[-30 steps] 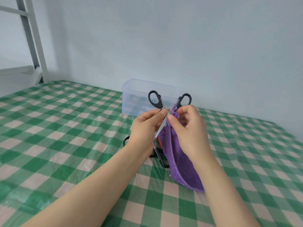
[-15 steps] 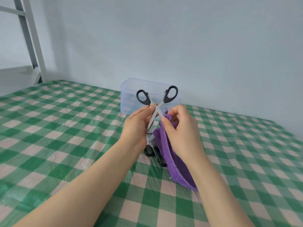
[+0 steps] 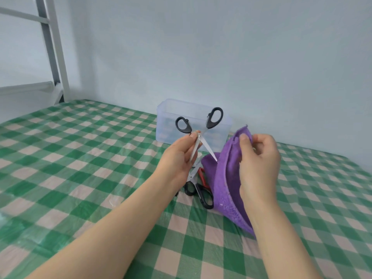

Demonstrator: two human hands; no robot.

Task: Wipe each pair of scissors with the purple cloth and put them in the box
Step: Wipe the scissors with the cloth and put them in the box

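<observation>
My left hand [image 3: 181, 158] pinches a pair of black-handled scissors [image 3: 201, 133] near the pivot, handles up, blades spread and pointing down. My right hand [image 3: 259, 164] grips the purple cloth [image 3: 225, 178], which hangs down to the table, apart from the blades to their right. Behind the scissors stands the clear plastic box [image 3: 171, 125] against the wall. Below my hands lie more scissors on the table, one black-handled pair [image 3: 201, 193] and one red-handled pair [image 3: 202, 175], partly hidden by the cloth and my left hand.
A green and cream checked tablecloth [image 3: 80, 158] covers the table. A pale wall rises close behind the box. A white metal frame [image 3: 54, 53] stands at the far left.
The cloth has come off the scissors and moved right with my right hand. The blades, wrapped in cloth before, are now bare and spread apart. My left hand still holds the scissors.
</observation>
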